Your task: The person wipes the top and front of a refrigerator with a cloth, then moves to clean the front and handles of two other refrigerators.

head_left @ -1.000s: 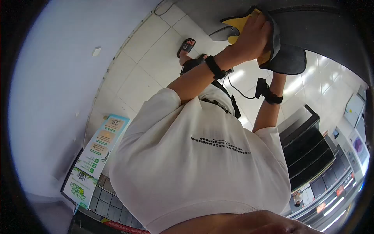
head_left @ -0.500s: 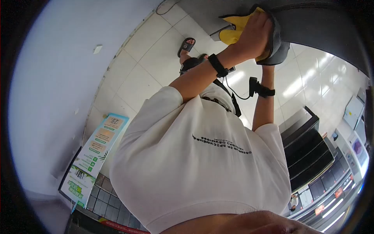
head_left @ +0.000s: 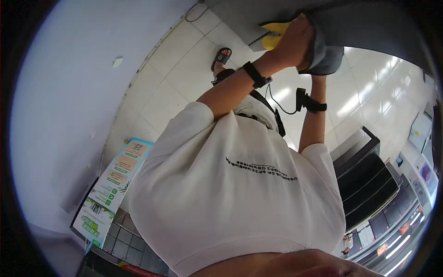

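Note:
My left hand (head_left: 297, 41) reaches up to the top right, with its fingers curled over a dark grey and yellow piece that looks like padded fabric. Yellow pointed flaps (head_left: 272, 42) stick out to its left. A rounded dark grey part (head_left: 328, 61) bulges below and to the right of the hand. My right forearm (head_left: 314, 127) rises behind that grey part, which hides my right hand, so its fingers cannot be made out. Black straps with small devices sit on the left wrist (head_left: 256, 75) and the right wrist (head_left: 311, 104).
A large dark grey surface (head_left: 374, 25) lies beyond my hands. Shiny white floor tiles (head_left: 170, 87) spread below. A pale wall (head_left: 69, 115) and a printed display board (head_left: 113, 184) are at left. Black stacked items (head_left: 364, 180) stand at right, with another person (head_left: 347, 242) farther off.
My left hand has shifted slightly left, and less yellow shows around it. The grey part has turned a little. My right forearm is nearly where it was.

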### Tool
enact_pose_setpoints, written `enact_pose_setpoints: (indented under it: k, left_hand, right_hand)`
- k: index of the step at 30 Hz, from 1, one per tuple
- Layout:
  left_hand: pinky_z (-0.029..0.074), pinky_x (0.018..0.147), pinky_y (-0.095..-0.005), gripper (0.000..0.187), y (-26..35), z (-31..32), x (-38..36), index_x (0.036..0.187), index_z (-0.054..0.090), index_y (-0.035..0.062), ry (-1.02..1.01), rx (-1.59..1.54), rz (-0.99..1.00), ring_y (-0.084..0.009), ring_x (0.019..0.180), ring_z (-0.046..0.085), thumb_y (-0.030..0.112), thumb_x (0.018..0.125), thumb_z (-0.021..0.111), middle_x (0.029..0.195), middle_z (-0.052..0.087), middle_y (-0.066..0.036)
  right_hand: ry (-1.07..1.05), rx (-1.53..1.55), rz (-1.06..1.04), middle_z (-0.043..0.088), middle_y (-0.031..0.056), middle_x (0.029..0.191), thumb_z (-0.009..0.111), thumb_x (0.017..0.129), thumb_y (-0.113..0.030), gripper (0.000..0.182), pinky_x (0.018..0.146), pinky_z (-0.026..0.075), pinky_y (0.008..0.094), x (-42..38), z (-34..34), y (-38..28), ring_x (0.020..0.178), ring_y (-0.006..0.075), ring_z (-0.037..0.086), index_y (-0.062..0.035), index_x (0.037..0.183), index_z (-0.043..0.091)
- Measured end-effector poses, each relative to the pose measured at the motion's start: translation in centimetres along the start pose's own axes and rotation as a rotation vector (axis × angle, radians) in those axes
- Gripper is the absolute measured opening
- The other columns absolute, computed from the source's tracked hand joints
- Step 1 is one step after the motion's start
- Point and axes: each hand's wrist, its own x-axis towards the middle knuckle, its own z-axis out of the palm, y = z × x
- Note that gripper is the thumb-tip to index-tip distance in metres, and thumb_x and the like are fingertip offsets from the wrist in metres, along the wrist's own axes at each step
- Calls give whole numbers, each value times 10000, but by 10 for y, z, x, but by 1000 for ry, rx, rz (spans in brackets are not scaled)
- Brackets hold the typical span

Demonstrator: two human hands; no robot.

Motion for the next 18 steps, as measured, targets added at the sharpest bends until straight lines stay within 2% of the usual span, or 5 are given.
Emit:
enact_pose_setpoints:
  k: [1,6,8,14,18]
  left_hand:
    - [396,934,-457,434,-5,2,-4,1105,554,-2,-28,-7,4,-414,1042,498,123,707,673,1115,540,-207]
    - [345,1023,-482,610,-32,23,-47,1294,424,-44,-172,124,-104,-417,1141,450,170,773,659,1242,477,-264]
    - [346,1006,-488,659,-28,20,-43,1290,404,-58,-135,4,-179,-438,1128,444,165,742,694,1240,452,-285]
    - [381,893,-462,509,25,-32,35,1063,495,-13,37,-66,30,-411,975,463,116,625,722,1064,464,-233]
    - [362,897,-483,493,24,-29,33,1061,510,-1,77,64,72,-395,1009,439,184,648,707,1055,458,-216]
  right_hand:
    - [-10,-436,-181,357,111,1477,565,928,-366,668,1146,200,409,-3,32,37,1364,270,313,-69,1455,283]
    - [2,-289,-107,459,144,1389,635,877,-333,614,1103,281,416,-5,42,-12,1286,294,414,-67,1383,412]
    - [-6,-283,-132,465,144,1382,640,873,-326,610,1100,286,415,-10,32,-12,1280,294,419,-66,1379,417]
    - [-23,-279,-210,482,143,1363,654,863,-306,600,1091,298,415,20,-56,18,1262,295,436,-65,1366,432]
    - [-47,-276,-274,493,143,1350,663,857,-293,593,1086,307,414,15,-31,-17,1251,295,448,-64,1357,442]
